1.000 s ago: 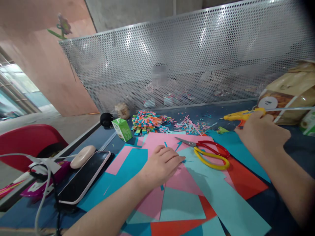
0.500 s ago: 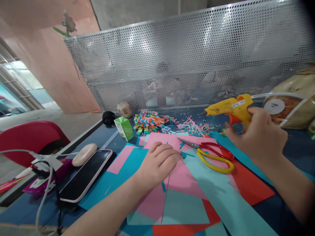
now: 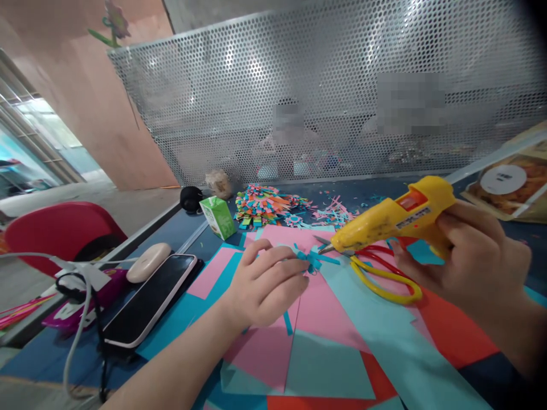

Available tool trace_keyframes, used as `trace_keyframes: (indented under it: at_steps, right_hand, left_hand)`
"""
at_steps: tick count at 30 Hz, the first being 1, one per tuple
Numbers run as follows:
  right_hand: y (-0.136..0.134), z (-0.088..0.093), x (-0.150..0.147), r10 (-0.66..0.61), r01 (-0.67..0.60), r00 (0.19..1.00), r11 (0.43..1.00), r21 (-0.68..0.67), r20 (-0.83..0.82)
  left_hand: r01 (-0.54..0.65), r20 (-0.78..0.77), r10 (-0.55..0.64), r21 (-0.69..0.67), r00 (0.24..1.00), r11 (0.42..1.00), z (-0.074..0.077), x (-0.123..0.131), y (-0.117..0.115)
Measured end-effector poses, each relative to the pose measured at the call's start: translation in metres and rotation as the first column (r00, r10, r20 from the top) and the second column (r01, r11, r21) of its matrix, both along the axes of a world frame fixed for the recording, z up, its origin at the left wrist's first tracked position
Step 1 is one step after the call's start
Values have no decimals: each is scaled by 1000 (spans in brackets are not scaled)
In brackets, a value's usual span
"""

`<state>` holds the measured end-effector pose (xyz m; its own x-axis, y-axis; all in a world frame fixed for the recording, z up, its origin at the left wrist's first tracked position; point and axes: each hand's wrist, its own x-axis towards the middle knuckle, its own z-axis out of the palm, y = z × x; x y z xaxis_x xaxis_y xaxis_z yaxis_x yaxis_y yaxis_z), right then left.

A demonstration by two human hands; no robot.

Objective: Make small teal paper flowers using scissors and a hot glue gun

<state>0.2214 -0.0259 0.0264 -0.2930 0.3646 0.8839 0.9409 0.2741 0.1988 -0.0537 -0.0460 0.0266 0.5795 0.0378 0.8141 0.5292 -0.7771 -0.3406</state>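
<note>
A yellow glue gun (image 3: pixel 384 225) is gripped by my right hand (image 3: pixel 482 262); its nozzle points left and down, close to a bunch of blue paper strips (image 3: pixel 314 261). Curled over the pink paper, my left hand (image 3: pixel 267 285) pinches the near side of that bunch with its fingertips. My left thumb is mostly hidden. Scissors with red and yellow handles (image 3: pixel 397 299) lie on the sheets below the glue gun, their blades partly covered by its nozzle. Pink paper (image 3: pixel 329 313) and light blue paper (image 3: pixel 327 364) spread beneath both hands.
Fringed paper pieces (image 3: pixel 260 208) are heaped at the back, beside a green carton (image 3: pixel 217 217). A phone (image 3: pixel 149 302) and a pale oval case (image 3: pixel 149 262) lie left, near cables. A food bag (image 3: pixel 508 188) stands right. Behind rises a perforated metal screen (image 3: pixel 213 102).
My right hand has brought the glue gun left and down, from over the right side to the blue strips. My left hand has shifted slightly left, and more of the strips shows.
</note>
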Motion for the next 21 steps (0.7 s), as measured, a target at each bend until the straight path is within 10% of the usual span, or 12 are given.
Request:
trace_keyframes:
  at_steps: [21]
  right_hand:
    - [-5,1,-3,56,-62,993,996,56,107]
  left_hand:
    - [-20,-7,20,-28,1000,999,-2,0,0]
